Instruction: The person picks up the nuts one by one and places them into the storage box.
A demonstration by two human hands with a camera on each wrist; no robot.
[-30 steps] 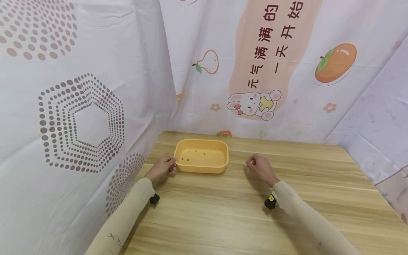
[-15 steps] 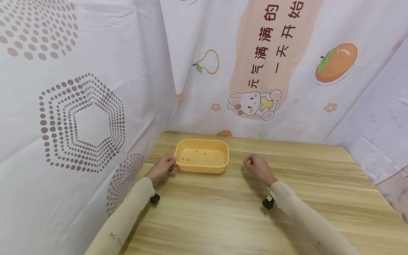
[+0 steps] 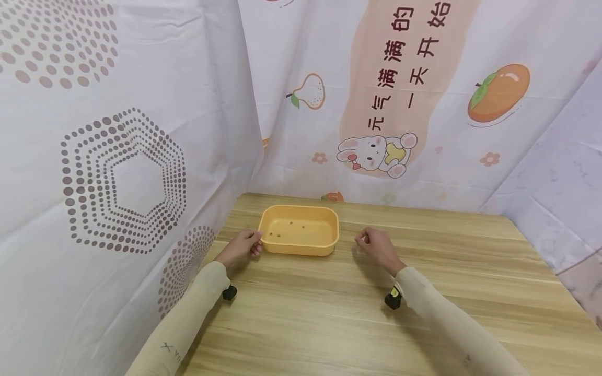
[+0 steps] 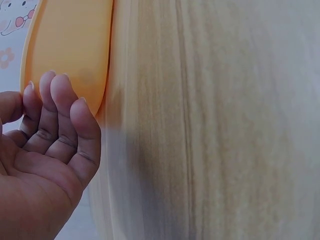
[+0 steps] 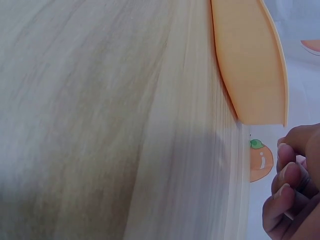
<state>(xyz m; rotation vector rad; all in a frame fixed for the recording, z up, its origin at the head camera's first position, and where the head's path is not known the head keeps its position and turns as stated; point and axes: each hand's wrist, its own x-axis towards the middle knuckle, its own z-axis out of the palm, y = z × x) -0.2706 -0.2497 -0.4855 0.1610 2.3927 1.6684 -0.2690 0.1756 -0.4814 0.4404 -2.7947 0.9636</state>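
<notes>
A shallow yellow plastic basket with rounded corners and several small holes in its floor sits upright on the wooden table. At its left end my left hand pinches the rim between thumb and forefinger. In the left wrist view the other fingers of that left hand curve loosely beside the basket's wall. To the right of the basket, a small gap away, is my right hand. Its thumb and forefinger meet and the other fingers curl in the right wrist view. I see nothing held in it.
The wooden table runs under both arms. Printed cloth hangs along its back edge, close behind the basket. A dotted white cloth hangs at the left side, near the left arm, and a pale marbled cloth at the right.
My right hand has moved slightly left, toward the basket. The left hand stays at the basket's left rim. The whole head view has shifted a little.
</notes>
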